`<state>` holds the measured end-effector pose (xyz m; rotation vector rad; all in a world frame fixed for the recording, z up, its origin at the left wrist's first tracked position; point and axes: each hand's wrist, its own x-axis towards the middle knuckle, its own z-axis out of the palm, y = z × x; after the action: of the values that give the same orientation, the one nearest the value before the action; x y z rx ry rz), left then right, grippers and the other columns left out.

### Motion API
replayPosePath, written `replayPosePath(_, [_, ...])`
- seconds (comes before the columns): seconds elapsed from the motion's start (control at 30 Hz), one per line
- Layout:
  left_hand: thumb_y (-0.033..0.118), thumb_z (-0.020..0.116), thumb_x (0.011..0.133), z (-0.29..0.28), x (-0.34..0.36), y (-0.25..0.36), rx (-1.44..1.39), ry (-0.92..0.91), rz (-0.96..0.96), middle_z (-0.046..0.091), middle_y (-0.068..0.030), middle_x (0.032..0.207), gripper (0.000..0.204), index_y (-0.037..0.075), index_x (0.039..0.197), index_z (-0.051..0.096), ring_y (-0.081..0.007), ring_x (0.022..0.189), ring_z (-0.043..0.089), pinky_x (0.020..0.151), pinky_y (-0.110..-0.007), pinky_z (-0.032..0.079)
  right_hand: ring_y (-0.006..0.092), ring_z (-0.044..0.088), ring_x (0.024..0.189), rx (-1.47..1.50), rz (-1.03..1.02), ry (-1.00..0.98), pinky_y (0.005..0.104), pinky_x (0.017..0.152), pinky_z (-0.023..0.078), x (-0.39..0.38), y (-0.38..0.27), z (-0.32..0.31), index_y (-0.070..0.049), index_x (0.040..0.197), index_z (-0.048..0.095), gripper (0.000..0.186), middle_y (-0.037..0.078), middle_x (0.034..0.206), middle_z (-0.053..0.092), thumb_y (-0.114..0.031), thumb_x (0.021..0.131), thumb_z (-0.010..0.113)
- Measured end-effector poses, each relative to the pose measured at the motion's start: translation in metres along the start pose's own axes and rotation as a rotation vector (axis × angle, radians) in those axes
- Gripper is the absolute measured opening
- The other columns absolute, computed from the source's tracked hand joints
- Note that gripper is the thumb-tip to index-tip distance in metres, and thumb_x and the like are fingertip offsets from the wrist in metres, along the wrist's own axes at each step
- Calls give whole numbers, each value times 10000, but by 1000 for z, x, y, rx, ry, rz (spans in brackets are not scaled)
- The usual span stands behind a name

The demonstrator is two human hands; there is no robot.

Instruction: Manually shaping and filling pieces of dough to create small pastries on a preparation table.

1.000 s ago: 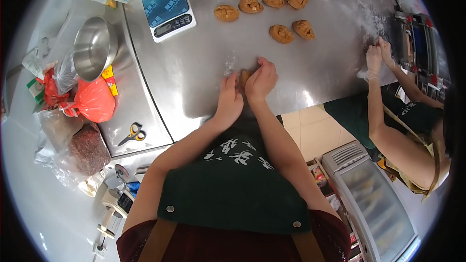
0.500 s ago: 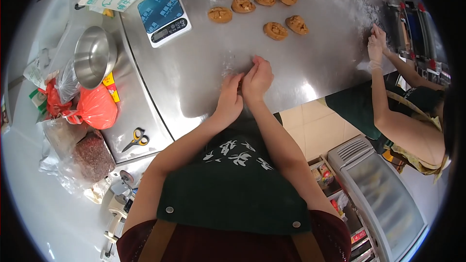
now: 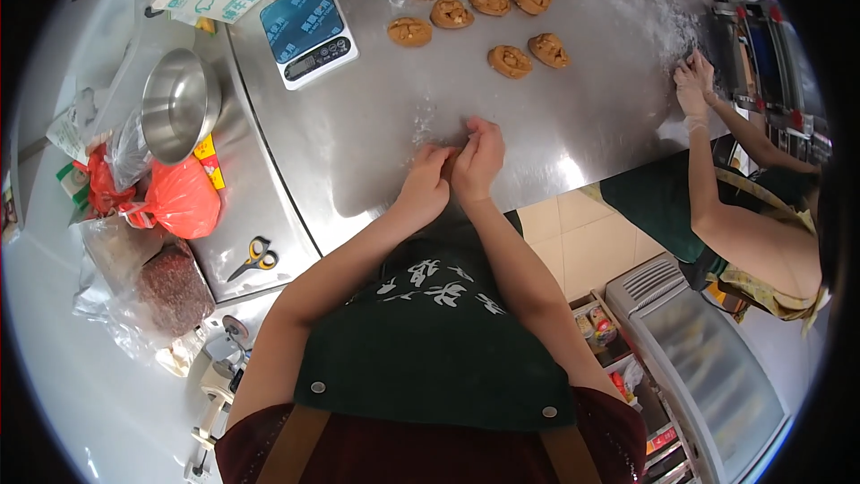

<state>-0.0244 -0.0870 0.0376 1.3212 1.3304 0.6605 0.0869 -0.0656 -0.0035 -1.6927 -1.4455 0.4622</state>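
In the head view, brown dough pieces [image 3: 451, 13] lie on the steel counter [image 3: 376, 125] in the upper middle of the frame, well apart from and beyond my hands; the nearest two sit side by side, a little right of centre. My left hand [image 3: 425, 183] and right hand [image 3: 478, 159] come together at the middle of the frame, near a dusting of flour [image 3: 425, 116]. Both are partly closed, cupped inward with fingers curled, the right reaching slightly higher. My hands hide the space between my palms, so I cannot tell whether I have hold of anything there. My forearms rise from the lower edge and slant inward on either side of my green apron [image 3: 430, 350], elbows spread wide.
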Motion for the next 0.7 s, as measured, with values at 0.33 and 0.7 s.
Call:
replayPosePath(0.33, [-129, 343, 721, 7, 3, 0, -22, 142, 62, 378, -180, 1192, 608, -37, 1322, 370, -289, 1096, 467, 972, -331, 402, 294, 537, 938, -45, -28, -83, 421, 788, 379, 44, -6, 11, -75, 1010, 560, 272, 94, 962, 578, 4, 754, 513])
replayPosePath(0.7, [-127, 381, 717, 7, 28, -33, -65, 235, -10, 443, -168, 1176, 558, -3, 1257, 447, -297, 1057, 488, 902, -354, 429, 274, 553, 816, -182, -137, 11, 387, 688, 365, 36, 14, 21, -70, 1002, 575, 288, 69, 846, 577, -17, 732, 488])
